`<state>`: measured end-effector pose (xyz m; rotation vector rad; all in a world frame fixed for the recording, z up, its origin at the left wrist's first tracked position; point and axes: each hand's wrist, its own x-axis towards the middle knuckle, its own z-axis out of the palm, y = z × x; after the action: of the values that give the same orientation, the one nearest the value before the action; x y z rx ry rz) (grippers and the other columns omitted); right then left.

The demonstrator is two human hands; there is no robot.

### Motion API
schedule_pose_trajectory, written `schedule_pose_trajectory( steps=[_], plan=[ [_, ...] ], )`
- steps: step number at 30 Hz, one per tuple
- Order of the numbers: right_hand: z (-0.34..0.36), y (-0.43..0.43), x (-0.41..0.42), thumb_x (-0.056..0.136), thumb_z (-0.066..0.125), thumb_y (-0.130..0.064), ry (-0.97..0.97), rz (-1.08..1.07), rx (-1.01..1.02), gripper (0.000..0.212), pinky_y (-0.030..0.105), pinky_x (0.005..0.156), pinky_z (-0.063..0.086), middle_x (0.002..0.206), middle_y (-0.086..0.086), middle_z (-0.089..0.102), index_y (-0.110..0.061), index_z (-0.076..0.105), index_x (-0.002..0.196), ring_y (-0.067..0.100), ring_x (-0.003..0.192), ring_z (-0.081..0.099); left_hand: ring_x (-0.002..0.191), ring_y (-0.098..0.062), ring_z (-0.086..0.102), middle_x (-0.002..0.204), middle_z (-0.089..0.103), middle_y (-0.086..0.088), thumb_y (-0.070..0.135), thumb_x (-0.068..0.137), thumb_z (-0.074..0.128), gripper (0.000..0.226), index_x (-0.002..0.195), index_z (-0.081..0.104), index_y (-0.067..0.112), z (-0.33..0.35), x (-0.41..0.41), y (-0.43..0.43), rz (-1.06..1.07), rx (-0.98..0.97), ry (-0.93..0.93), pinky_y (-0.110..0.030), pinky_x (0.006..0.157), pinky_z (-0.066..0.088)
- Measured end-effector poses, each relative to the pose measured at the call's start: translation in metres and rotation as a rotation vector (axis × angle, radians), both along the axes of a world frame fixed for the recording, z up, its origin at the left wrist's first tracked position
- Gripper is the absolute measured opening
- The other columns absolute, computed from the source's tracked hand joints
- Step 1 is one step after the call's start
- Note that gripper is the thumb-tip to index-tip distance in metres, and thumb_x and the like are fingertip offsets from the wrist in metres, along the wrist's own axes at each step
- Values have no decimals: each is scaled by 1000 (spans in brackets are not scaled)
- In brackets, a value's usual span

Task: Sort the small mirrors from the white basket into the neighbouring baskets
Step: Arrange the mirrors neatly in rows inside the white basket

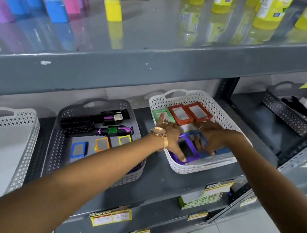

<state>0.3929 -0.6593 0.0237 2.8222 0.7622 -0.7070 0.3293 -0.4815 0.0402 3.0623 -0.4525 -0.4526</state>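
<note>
The white basket stands on the middle shelf, right of centre. It holds a green mirror, two red mirrors, a purple mirror and a blue mirror. Both my hands are inside it. My left hand, with a gold watch on the wrist, lies spread: the thumb touches the purple mirror's near edge and the index finger points at the green mirror. My right hand curls its fingers around the tilted blue mirror.
To the left, a grey basket holds two hair brushes and blue, orange and yellow small mirrors. A pale basket sits at far left, a dark basket at far right. The upper shelf overhangs.
</note>
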Motion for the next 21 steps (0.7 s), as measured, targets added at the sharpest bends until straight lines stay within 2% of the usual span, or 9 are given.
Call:
schedule_pose_trajectory(
  steps=[3, 6, 8, 9, 12, 15, 16, 18, 21],
  plan=[
    [0, 16, 2, 48, 84, -28, -3, 59, -124, 101, 43, 113, 30, 149, 5, 36, -22, 37, 138, 27, 135, 33, 112, -30, 58, 124, 63, -6, 71, 53, 74, 80, 115, 63, 21, -1, 8, -17, 9, 13, 95, -38, 102, 41],
    [3, 25, 0, 47, 88, -26, -31, 71, -112, 110, 37, 103, 37, 140, 7, 41, -21, 30, 140, 25, 127, 42, 88, -23, 65, 111, 71, -4, 59, 60, 77, 66, 113, 65, 21, -7, 11, -30, 37, -65, 203, -30, 80, 56],
    [2, 28, -1, 45, 88, -24, -30, 84, -101, 113, 36, 97, 41, 136, 7, 45, -21, 28, 140, 26, 121, 47, 74, -18, 61, 100, 71, -2, 55, 64, 76, 55, 105, 66, 19, -12, 12, -32, 49, -82, 223, -25, 64, 52],
    [2, 29, 0, 43, 89, -23, -27, 87, -98, 112, 35, 95, 44, 133, 7, 47, -20, 29, 139, 27, 117, 50, 74, -19, 60, 100, 69, -3, 53, 64, 77, 56, 107, 65, 18, -14, 11, -32, 61, -99, 213, -24, 62, 50],
    [0, 28, 0, 42, 88, -20, -33, 100, -111, 109, 36, 91, 50, 128, 8, 50, -15, 33, 135, 28, 108, 56, 82, -23, 57, 108, 65, -7, 46, 66, 78, 59, 114, 62, 15, -19, 10, -30, 45, -89, 153, -26, 69, 46],
    [-1, 29, -4, 50, 86, -17, -66, 134, -164, 106, 38, 94, 45, 130, 11, 47, -11, 28, 137, 29, 114, 51, 79, -22, 58, 101, 63, -6, 37, 65, 80, 47, 102, 61, 13, -20, 14, -25, 24, -34, 180, -27, 64, 48],
    [-1, 29, -6, 52, 85, -17, -67, 138, -177, 105, 38, 97, 42, 131, 11, 45, -10, 26, 138, 29, 117, 49, 80, -22, 60, 100, 63, -6, 36, 62, 82, 52, 102, 59, 13, -21, 16, -22, 34, -45, 195, -28, 65, 50],
    [-3, 30, -7, 53, 85, -18, -67, 144, -187, 108, 40, 101, 39, 133, 12, 41, -9, 22, 140, 29, 120, 44, 85, -22, 63, 104, 64, -7, 36, 56, 85, 72, 115, 54, 10, -21, 19, -19, 44, -79, 198, -30, 70, 56],
    [-4, 30, -7, 53, 84, -20, -66, 148, -215, 107, 42, 103, 40, 136, 12, 37, -8, 24, 140, 29, 122, 39, 92, -25, 64, 110, 63, -9, 34, 54, 87, 108, 140, 29, 5, -21, 17, -20, 41, -111, 178, -32, 76, 57]
  ],
)
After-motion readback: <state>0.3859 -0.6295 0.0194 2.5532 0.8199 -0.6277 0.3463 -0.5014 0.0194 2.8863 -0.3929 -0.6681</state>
